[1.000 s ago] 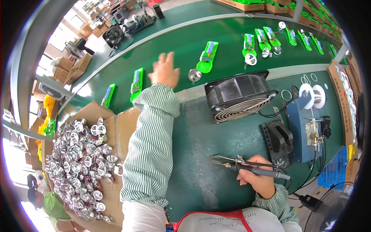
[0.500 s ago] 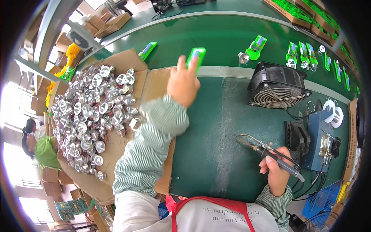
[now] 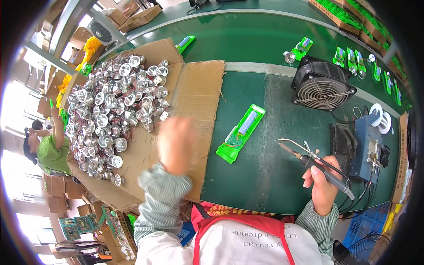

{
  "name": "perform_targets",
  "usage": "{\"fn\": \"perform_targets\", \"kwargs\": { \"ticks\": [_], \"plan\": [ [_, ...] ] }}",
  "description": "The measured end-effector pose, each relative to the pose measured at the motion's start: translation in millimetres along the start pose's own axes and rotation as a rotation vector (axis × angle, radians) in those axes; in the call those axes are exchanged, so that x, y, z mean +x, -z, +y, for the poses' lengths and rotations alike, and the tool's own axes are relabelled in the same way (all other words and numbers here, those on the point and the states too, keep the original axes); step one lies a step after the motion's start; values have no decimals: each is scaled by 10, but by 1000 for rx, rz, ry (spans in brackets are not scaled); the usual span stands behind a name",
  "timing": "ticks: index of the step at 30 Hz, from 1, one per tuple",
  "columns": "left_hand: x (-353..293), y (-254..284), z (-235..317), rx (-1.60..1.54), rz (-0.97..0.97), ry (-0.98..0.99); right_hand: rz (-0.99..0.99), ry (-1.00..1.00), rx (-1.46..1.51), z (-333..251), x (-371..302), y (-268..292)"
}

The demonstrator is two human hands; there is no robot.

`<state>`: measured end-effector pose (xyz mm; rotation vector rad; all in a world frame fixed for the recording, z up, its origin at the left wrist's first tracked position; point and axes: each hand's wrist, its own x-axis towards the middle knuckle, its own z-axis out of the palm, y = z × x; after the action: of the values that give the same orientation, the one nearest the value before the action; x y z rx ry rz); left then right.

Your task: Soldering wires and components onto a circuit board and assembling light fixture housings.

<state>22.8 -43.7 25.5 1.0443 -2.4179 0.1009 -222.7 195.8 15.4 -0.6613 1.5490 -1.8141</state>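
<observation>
Head view: my left hand (image 3: 176, 143) is showing as a blur over the brown cardboard (image 3: 198, 88), so I cannot tell whether its fingers are spread, pressed together or pinching anything; a heap of silver reflectors (image 3: 106, 115) with red wires is lying on the cardboard, to the left of that hand and beyond it; my right hand (image 3: 321, 185) is gripping a soldering iron (image 3: 329, 176), thumb and fingers closing round the dark grey handle; the iron's tip (image 3: 288, 149) is pointing leftward and away from that hand, and a thin metal tube (image 3: 293, 143) is running along just above it.

Between my two hands, a bright green casing (image 3: 240, 134) is lying open side up on the green bench (image 3: 238, 185), to the right of the cardboard and well apart from both hands; it is slanting, its far end leaning to the right; a blue cylinder (image 3: 248, 123) is resting in its far part, and a small circuit board (image 3: 233, 140) with thin wires is showing in its near part.

Beyond my right hand, a black fan (image 3: 322, 88) is standing with its round guard facing me; to the right of that hand, a black holder (image 3: 343, 145) is sitting beside a blue box (image 3: 363, 143); farther beyond the hand, more green cases (image 3: 301, 48) are lying spaced out; far to the left of my left hand, a person in a green top (image 3: 53, 154) is showing.
</observation>
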Motion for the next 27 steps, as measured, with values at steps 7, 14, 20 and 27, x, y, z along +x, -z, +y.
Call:
{"fn": "perform_targets", "kwargs": {
  "ticks": [7,14,20,27],
  "plan": [
    [319,-67,-1051,339,-74,-22,-46,-21,26,8,-25,-108],
    [310,-11,-1319,-363,168,398,-64,-44,20,42,1,-149],
    [254,162,-807,-832,69,525,-81,-103,22,-25,61,-196],
    [-154,-146,107,-588,-292,274,-223,-87,29,9,126,-328]
  ]
}}
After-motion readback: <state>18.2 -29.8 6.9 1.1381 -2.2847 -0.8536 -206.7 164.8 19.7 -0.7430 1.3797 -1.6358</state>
